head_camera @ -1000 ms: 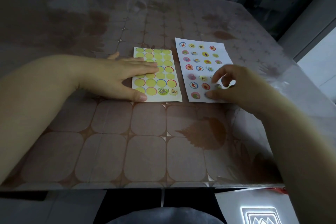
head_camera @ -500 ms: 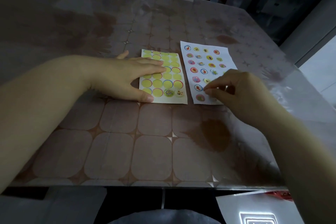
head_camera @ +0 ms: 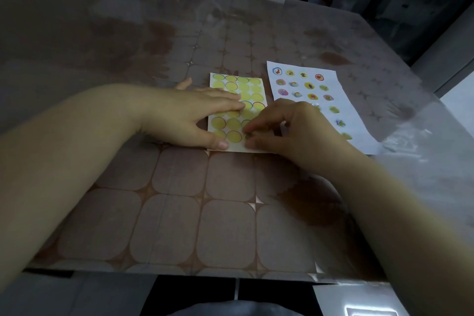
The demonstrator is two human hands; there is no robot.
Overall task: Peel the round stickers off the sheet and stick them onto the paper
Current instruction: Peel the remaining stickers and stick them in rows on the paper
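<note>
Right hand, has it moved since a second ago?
Yes. The right hand has moved left, off the white paper and onto the yellow sticker sheet, where it now pinches at a sticker in the bottom row.

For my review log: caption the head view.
Left hand presses the sticker sheet flat while right hand pinches a sticker on it; paper beside.

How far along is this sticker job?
Nearly finished, it seems. Done: the white paper carries many round picture stickers, and the sticker sheet of yellow circles looks almost bare. In hand: the left hand presses that sheet flat while the right hand pinches a sticker at its near right corner. Left: sticking it down; any others are hidden.
</note>
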